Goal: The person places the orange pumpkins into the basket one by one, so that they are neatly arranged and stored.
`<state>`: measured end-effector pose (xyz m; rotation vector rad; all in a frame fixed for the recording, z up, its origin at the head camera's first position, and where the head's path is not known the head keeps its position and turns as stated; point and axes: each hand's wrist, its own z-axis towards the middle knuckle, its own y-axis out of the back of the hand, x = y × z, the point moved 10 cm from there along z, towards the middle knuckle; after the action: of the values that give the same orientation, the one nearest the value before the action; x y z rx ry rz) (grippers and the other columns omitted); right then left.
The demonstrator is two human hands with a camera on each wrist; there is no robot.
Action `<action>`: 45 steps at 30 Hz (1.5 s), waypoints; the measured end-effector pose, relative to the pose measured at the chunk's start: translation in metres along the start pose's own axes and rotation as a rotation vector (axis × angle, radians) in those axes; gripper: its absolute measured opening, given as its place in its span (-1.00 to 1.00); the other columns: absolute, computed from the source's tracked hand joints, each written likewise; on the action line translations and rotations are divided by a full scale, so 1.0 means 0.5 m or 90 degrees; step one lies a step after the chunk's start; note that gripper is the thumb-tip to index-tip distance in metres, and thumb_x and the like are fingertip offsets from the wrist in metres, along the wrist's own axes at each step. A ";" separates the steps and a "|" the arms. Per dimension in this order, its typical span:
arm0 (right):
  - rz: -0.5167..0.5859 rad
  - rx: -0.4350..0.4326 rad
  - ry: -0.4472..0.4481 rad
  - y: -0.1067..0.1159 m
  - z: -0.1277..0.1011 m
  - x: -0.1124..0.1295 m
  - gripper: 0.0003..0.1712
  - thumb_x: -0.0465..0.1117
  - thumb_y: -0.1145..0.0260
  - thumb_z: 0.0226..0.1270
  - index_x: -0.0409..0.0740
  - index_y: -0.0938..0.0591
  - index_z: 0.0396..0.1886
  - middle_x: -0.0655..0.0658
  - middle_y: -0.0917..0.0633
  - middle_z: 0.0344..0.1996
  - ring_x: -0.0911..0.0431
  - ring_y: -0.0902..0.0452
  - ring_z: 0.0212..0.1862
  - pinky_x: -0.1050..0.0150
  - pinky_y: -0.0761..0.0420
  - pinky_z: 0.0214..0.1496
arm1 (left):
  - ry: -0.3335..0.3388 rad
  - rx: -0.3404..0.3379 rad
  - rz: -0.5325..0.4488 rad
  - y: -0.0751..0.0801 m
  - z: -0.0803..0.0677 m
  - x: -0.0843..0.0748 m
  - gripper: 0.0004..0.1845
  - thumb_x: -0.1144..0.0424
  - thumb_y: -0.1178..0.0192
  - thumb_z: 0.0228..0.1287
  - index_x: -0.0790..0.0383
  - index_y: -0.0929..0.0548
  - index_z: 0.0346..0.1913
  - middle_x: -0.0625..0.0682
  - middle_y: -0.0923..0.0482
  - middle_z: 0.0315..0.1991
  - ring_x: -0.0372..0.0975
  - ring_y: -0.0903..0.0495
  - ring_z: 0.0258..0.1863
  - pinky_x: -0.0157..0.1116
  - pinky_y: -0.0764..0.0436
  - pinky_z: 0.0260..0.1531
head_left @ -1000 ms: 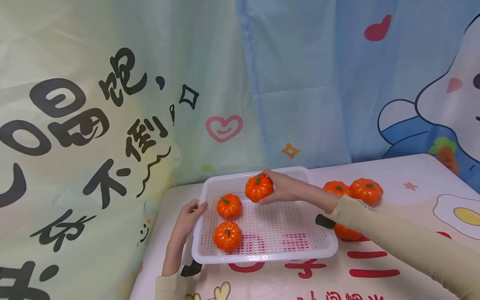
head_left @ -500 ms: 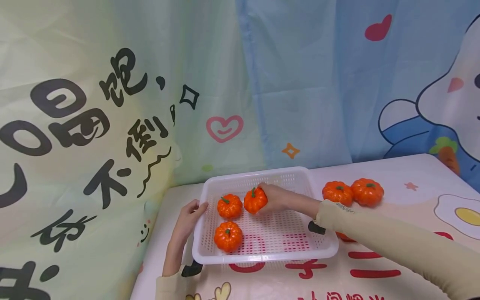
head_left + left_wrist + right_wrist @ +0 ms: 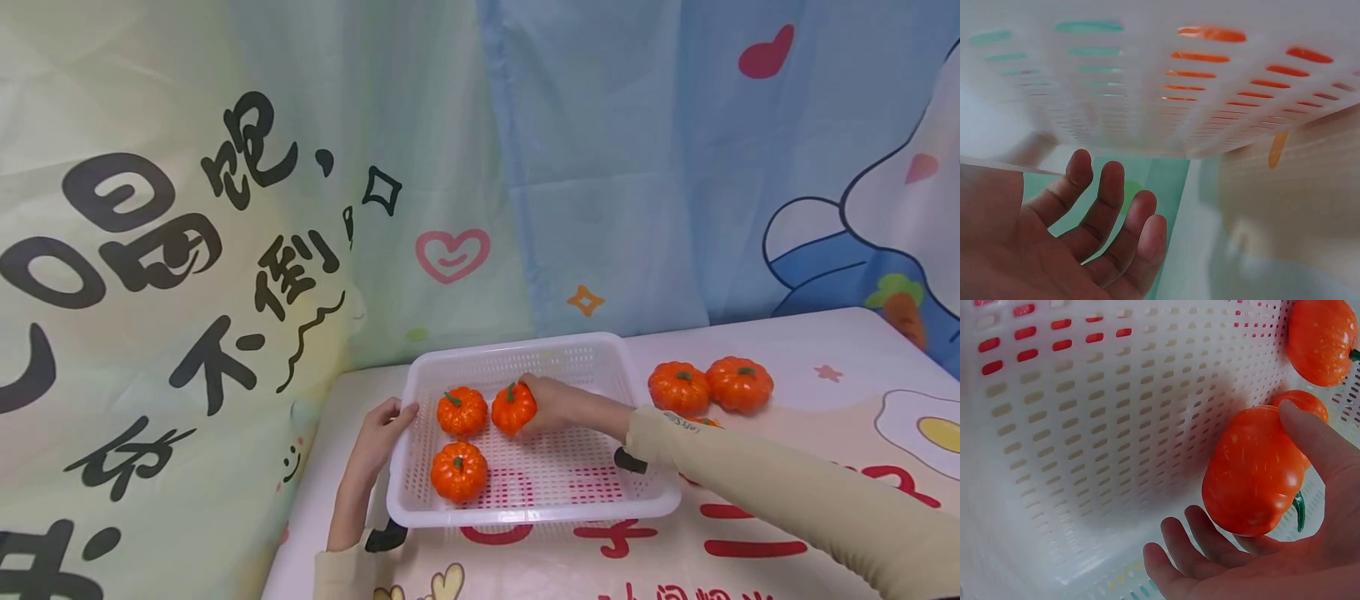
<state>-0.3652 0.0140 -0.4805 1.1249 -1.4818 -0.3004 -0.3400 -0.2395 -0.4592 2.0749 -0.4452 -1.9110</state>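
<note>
Spare pumpkins, printed tablecloth and cartoon curtains

Two orange pumpkins (image 3: pixel 709 386) sit touching on the tablecloth (image 3: pixel 817 350), just beyond the right forearm; a third peeks from behind that sleeve. Red characters and a fried-egg print (image 3: pixel 921 432) lie right of it. Behind both hands hang a green curtain (image 3: pixel 187 250) with black lettering and a blue curtain (image 3: pixel 637 167).

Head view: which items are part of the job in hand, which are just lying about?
In use: small orange plastic pumpkin held by right hand; white perforated plastic tray, steadied by left hand; two orange pumpkins inside.
Lying about: two orange pumpkins on table; cartoon-print curtain.
</note>
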 end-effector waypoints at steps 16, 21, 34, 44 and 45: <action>-0.054 -0.007 -0.029 -0.013 0.015 -0.015 0.05 0.05 -0.61 0.00 -0.22 -0.30 0.39 -0.22 -0.60 0.17 -0.12 -0.55 0.21 -0.20 -0.52 0.30 | -0.003 -0.021 -0.015 0.001 0.024 0.045 -0.71 0.07 -0.21 0.44 0.29 -0.59 -0.21 0.16 -0.61 -0.23 -0.18 -0.65 -0.43 -0.34 -0.71 -0.44; -0.052 -0.013 -0.030 -0.013 0.017 -0.017 0.06 0.04 -0.62 0.00 -0.24 -0.29 0.40 -0.22 -0.60 0.17 -0.12 -0.55 0.21 -0.18 -0.52 0.30 | 0.010 -0.013 -0.005 -0.001 0.019 0.031 -0.75 0.14 -0.18 0.47 0.32 -0.59 -0.20 0.25 -0.61 -0.19 -0.12 -0.66 -0.39 -0.34 -0.70 -0.43; -0.038 -0.012 -0.041 -0.012 0.011 -0.022 0.14 0.08 -0.61 0.01 -0.24 -0.22 0.46 -0.27 -0.55 0.25 -0.15 -0.50 0.27 -0.17 -0.49 0.34 | -0.010 -0.020 -0.009 0.001 0.027 0.048 -0.70 0.07 -0.20 0.44 0.29 -0.57 -0.24 0.16 -0.60 -0.23 -0.16 -0.64 -0.41 -0.36 -0.70 -0.43; -0.052 -0.016 -0.063 0.004 -0.006 -0.023 0.14 0.09 -0.60 0.02 -0.21 -0.22 0.50 -0.31 -0.45 0.35 -0.19 -0.39 0.36 -0.19 -0.44 0.38 | -0.011 -0.019 0.001 0.000 0.027 0.047 -0.69 0.06 -0.20 0.44 0.29 -0.56 -0.23 0.18 -0.60 -0.21 -0.18 -0.63 -0.39 -0.35 -0.70 -0.43; -0.055 -0.015 -0.061 0.006 -0.009 -0.021 0.14 0.09 -0.60 0.03 -0.21 -0.22 0.49 -0.32 -0.45 0.35 -0.20 -0.39 0.36 -0.19 -0.45 0.38 | -0.013 -0.019 0.001 0.001 0.027 0.048 -0.68 0.05 -0.20 0.44 0.30 -0.55 -0.23 0.18 -0.61 -0.20 -0.19 -0.63 -0.39 -0.34 -0.70 -0.44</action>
<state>-0.3643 0.0253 -0.4835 1.1703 -1.5122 -0.4361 -0.3517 -0.2496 -0.4818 2.0381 -0.4194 -1.9271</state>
